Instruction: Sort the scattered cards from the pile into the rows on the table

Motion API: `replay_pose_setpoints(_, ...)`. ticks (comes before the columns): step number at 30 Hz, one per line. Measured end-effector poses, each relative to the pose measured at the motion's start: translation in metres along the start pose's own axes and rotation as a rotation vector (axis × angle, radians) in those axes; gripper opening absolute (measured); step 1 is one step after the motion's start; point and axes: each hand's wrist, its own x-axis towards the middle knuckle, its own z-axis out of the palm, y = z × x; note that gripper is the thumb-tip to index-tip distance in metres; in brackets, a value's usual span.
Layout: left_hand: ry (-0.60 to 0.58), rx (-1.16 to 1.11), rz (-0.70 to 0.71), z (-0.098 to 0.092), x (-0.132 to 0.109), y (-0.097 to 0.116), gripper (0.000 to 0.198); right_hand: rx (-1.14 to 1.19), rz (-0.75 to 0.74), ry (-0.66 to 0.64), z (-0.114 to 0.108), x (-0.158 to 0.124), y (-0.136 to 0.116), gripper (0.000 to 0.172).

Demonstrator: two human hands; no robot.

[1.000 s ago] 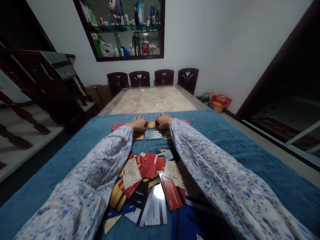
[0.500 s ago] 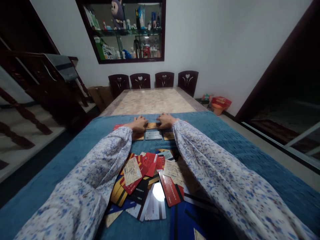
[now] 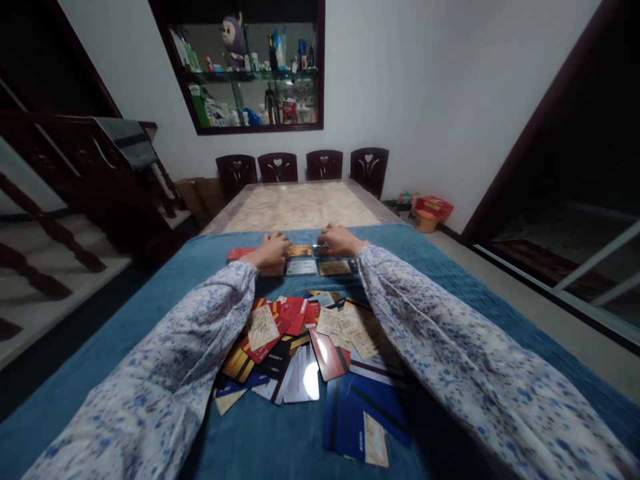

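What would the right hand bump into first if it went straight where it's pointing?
The right hand would probably meet the gold card in the far row first, though the hand's height is unclear; it might pass above.

White wall (image 3: 425, 100) ahead of me, with glass shelves (image 3: 250, 76) in a dark frame (image 3: 321, 67); plush toy (image 3: 233, 43) on the upper one, flask (image 3: 271, 107) below. Four dark chairs (image 3: 277, 171) in a row at the far end of my table (image 3: 310, 203), heart cut-outs in their backs; blue cloth (image 3: 440, 263) over its near part. To my left: wooden railing (image 3: 55, 120) (grey cloth (image 3: 123, 137) slung over it), cardboard box (image 3: 201, 199). To my right: orange tub (image 3: 427, 222), pale floor (image 3: 525, 298), dark doorway (image 3: 575, 167). Light dim.
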Motion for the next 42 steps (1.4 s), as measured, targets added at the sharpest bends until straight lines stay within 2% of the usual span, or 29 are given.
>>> replay_pose_setpoints(2, 0.037, -0.007, 0.018, -0.004, -0.007, 0.013, 0.034, -0.011, 0.002, 0.026, -0.003, -0.013, -0.002, 0.025)
replay_pose_setpoints(11, 0.27, -0.012, 0.072, -0.011, -0.029, 0.079, 0.024, 0.034, 0.015, 0.145, -0.003, -0.081, 0.007, 0.023)
replay_pose_setpoints(15, 0.309, -0.016, 0.101, -0.01, -0.033, 0.111, 0.024, 0.047, 0.034, 0.175, 0.001, -0.113, 0.016, 0.018)
replay_pose_setpoints(26, 0.282, -0.131, 0.307, -0.002, -0.041, 0.191, 0.02, 0.077, 0.095, 0.181, 0.013, -0.185, 0.03, 0.018)
replay_pose_setpoints(33, 0.209, -0.151, 0.541, 0.002, -0.05, 0.242, 0.02, 0.114, 0.102, 0.226, 0.024, -0.218, 0.035, 0.022)
replay_pose_setpoints(35, 0.211, -0.165, 0.568, 0.003, -0.053, 0.255, 0.019, 0.127, 0.095, 0.244, 0.027, -0.223, 0.035, 0.023)
replay_pose_setpoints(38, 0.172, -0.176, 0.659, 0.003, -0.056, 0.268, 0.025, 0.15, 0.083, 0.274, 0.034, -0.228, 0.033, 0.023)
replay_pose_setpoints(42, 0.134, -0.17, 0.692, 0.0, -0.056, 0.273, 0.036, 0.19, 0.063, 0.301, 0.042, -0.232, 0.03, 0.021)
